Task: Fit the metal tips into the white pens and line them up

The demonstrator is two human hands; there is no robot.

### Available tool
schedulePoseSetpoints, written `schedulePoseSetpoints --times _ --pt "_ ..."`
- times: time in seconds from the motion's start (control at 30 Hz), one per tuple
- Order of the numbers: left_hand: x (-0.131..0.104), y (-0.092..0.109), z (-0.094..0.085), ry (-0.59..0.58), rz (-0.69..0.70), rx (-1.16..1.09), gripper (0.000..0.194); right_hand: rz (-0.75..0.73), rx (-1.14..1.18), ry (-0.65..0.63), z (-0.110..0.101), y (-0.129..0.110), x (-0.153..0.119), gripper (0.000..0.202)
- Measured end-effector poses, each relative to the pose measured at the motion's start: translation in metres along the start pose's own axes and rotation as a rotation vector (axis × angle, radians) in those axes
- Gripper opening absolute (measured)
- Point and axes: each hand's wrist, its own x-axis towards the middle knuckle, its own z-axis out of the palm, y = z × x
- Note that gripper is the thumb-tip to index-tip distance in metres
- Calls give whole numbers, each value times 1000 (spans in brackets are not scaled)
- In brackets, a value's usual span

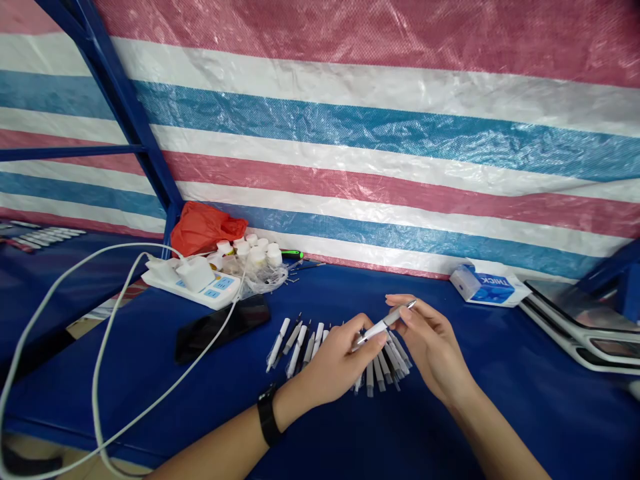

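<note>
A white and grey pen (383,327) is held slantwise between my two hands, above the blue table. My left hand (340,353) pinches its lower, white end between thumb and fingers. At the upper, grey end, the thumb and fingers of my right hand (430,343) close round it, with the silvery tip sticking out. Beneath and beside my hands lies a row of pens (297,347), some white and some grey, several with clear plastic at their ends. My left hand and forearm hide the middle of that row.
A black phone (223,327) lies left of the pens, near a white power strip (207,290) with looping white cables (103,353). Behind are a red bag (205,227) and small white-capped bottles (257,257). A tissue-like box (490,283) and stacked flat devices (585,327) stand right.
</note>
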Motion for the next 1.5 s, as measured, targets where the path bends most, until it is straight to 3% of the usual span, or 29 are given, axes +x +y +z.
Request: schedulePoseSetpoints --times 0.33,0.47,0.73,0.9,1.17,1.5 --pt "-1 6 1 47 54 144 39 6 65 65 7 0 0 33" --pt "0 7 2 75 72 164 40 -4 52 100 4 3 2 27" --pt "-1 1 0 78 35 54 28 71 126 86 2 0 3 40" --pt "0 0 1 44 50 61 31 82 92 56 2 4 3 30" --pt "3 2 1 107 70 144 39 105 143 37 6 -3 2 38" --pt "2 -2 1 96 36 92 29 111 136 44 4 3 2 45"
